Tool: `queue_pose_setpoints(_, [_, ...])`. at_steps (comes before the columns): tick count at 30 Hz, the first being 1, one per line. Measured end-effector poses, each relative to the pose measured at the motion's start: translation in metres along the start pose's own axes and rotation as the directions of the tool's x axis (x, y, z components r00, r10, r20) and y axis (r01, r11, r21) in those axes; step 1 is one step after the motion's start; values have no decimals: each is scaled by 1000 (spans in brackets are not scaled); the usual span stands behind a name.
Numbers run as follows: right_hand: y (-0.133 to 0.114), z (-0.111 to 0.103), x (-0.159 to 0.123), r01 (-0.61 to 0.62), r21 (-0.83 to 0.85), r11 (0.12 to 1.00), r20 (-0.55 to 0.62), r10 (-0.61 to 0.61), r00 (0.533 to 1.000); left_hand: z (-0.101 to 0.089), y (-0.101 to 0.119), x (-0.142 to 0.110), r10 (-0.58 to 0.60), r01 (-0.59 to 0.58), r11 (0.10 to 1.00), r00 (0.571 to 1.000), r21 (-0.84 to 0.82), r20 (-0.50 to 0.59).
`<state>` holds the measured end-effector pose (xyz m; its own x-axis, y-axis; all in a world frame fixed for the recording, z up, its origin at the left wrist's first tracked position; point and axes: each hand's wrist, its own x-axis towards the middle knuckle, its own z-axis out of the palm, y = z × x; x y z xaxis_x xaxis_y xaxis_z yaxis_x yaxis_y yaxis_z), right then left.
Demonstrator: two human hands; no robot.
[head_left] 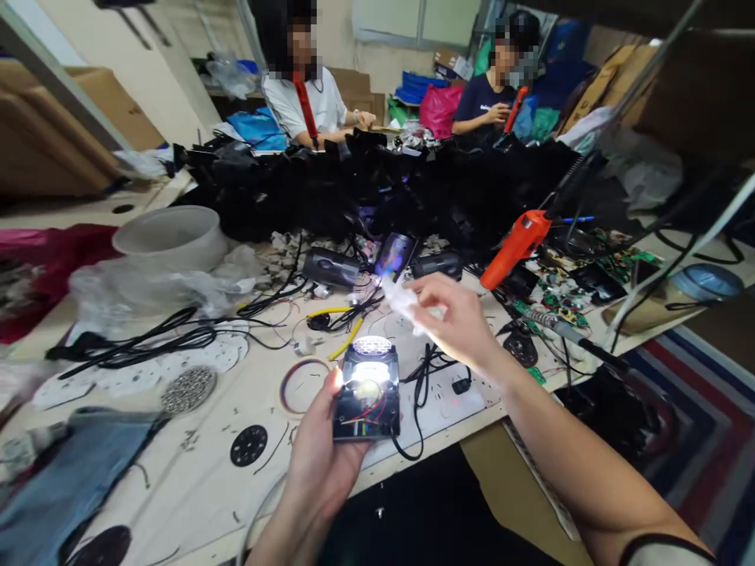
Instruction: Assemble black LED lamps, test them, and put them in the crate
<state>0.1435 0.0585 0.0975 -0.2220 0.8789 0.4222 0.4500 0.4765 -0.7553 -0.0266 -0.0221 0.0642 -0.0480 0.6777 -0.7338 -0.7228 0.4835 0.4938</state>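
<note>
My left hand [330, 448] is closed around a small black lamp [366, 420] whose housing shows red wires inside. A round clear lens with bright white light [371, 346] sits at its top end. Above and to the right of the lamp, my right hand [451, 314] pinches a crumpled white piece of tissue or thin plastic [404, 303]; which of the two I cannot tell. Dark cylindrical housings [333, 269] lie just beyond that hand. A black cable [421, 393] runs near the lamp's right side.
An orange electric screwdriver [516, 248] hangs at the right, near a soldering iron [566, 334] and circuit boards [625, 263]. Left are a translucent tub [168, 236], a tape roll [303, 385] and jeans fabric [88, 464]. Black parts [265, 185] pile up at the back; two people sit beyond.
</note>
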Motion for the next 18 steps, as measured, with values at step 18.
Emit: queue_pose_setpoints(18, [-11, 18, 29, -98, 265, 959, 342, 2, 940, -8, 1, 8, -7, 13, 998, 996, -66, 85])
